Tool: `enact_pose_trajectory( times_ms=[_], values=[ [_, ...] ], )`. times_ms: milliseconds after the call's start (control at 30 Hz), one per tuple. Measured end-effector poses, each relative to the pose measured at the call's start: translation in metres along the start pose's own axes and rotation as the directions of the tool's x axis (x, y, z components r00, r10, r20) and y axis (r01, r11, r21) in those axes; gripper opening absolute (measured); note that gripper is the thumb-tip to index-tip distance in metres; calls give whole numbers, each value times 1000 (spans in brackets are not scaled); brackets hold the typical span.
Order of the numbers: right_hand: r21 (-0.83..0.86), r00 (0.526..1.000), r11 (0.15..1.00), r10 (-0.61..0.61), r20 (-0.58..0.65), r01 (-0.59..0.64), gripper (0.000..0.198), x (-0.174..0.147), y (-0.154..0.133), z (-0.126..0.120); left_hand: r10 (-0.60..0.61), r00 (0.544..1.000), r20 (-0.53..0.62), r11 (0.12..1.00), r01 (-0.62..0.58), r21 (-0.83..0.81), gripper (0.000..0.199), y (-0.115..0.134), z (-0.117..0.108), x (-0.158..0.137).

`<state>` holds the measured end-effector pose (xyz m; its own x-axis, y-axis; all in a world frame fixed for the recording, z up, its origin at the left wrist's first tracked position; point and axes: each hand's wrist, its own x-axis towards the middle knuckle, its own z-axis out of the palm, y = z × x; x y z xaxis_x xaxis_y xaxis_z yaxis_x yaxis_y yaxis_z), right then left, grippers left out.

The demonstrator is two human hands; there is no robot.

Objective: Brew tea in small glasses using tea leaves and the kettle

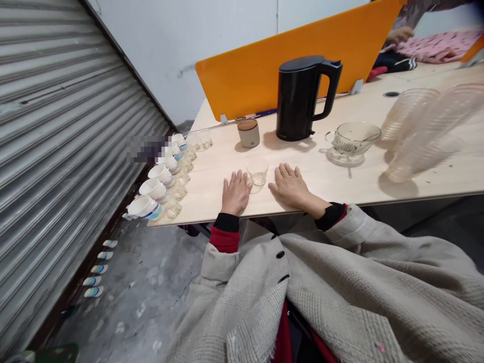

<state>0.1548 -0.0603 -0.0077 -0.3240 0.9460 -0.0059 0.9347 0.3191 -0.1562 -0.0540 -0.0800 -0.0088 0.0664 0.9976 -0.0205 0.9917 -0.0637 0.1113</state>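
Both of my hands lie flat near the front edge of the light wooden table (212, 201). Between them stands a small clear plastic cup (258, 175), upright. My left hand (236, 192) is beside the cup on its left, fingers stretched out; whether the thumb touches the cup I cannot tell. My right hand (290, 186) rests a little apart from the cup, palm down, and holds nothing. Behind the cup is a grey canister with a wooden lid (248, 133). A black electric kettle (297, 101) stands farther back.
White paper cups (153, 189) and small clear cups line the table's left edge. A glass coffee dripper (353, 141) sits to the right, before stacks of clear plastic cups (408, 146). An orange divider (242, 80) crosses the back. Another person's hand (401, 35) shows beyond it.
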Motion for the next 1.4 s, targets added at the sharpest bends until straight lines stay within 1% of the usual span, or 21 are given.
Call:
enact_pose_trajectory(
  times_ms=[600,1000,1400],
  values=[
    [-13,1000,1000,-4,-5,4,76,2,0,2,-13,1000,8,1000,13,23,63,1,-2,-1],
    [-24,1000,1000,-5,-1,5,77,0,-2,0,-15,1000,-1,1000,15,-15,62,2,-4,-3],
    [-20,1000,1000,-4,-6,4,77,2,-1,2,-9,1000,-12,1000,9,-17,61,0,-2,-2]
  ],
)
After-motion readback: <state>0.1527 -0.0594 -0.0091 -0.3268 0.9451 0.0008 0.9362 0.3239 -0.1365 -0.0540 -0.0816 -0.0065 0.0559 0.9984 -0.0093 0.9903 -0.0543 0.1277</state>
